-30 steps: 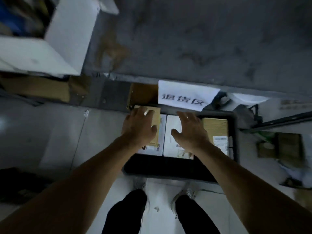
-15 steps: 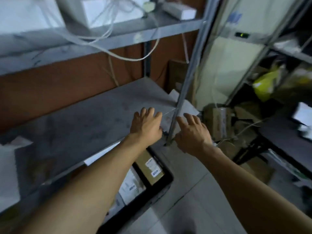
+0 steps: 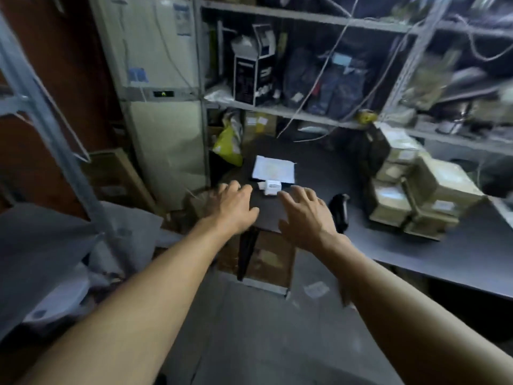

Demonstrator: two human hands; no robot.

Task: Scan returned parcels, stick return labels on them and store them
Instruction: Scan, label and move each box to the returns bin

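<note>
My left hand (image 3: 232,205) and my right hand (image 3: 306,215) hang in the air in front of me, fingers spread and empty, near the left end of a dark table (image 3: 458,251). On the table lie a white sheet of labels (image 3: 274,168), a small white device (image 3: 272,187) and a black handheld scanner (image 3: 340,209). A stack of several brown parcels with white labels (image 3: 410,190) stands on the table to the right. Neither hand touches anything.
Metal shelving (image 3: 291,113) full of boxes and cables rises behind the table. A tall white cabinet (image 3: 163,107) stands at the left, with a yellow bag (image 3: 229,145) beside it. Cardboard boxes (image 3: 266,259) sit on the floor under the table's end. A grey shelf (image 3: 41,245) is at my left.
My view has swung from the black crate of parcels on the floor up and right to the table. Both hands left the parcels in the crate and are now empty in the air.
</note>
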